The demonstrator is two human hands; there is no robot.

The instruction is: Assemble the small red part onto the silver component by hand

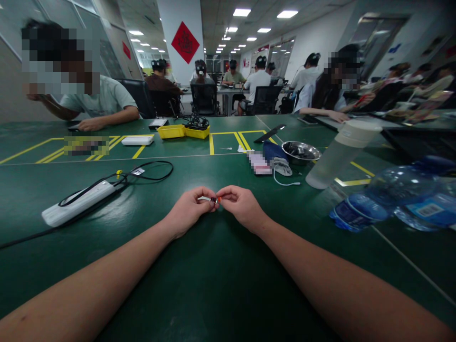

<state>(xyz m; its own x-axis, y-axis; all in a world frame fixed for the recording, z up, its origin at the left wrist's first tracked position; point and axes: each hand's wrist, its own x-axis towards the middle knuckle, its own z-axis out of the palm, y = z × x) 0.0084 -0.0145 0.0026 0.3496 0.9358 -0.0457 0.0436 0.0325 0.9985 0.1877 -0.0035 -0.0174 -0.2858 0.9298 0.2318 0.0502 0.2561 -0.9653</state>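
Close together above the green tabletop [199, 266], both hands meet fingertip to fingertip. My left hand [188, 209] is closed in a pinch on a small dark and silvery piece [213, 201], too small to name. My right hand [244, 206] pinches a small orange piece [219, 199] right beside it. Whether the two pieces are joined or only touching, I cannot tell, because the fingers cover most of them.
A white power strip [80, 202] with a black cable lies at left. Yellow trays [171, 132] hold black cables. At right are a metal bowl [301, 152], a frosted bottle [335, 156] and blue-tinted plastic bottles [388, 194]. People [103, 99] sit around.
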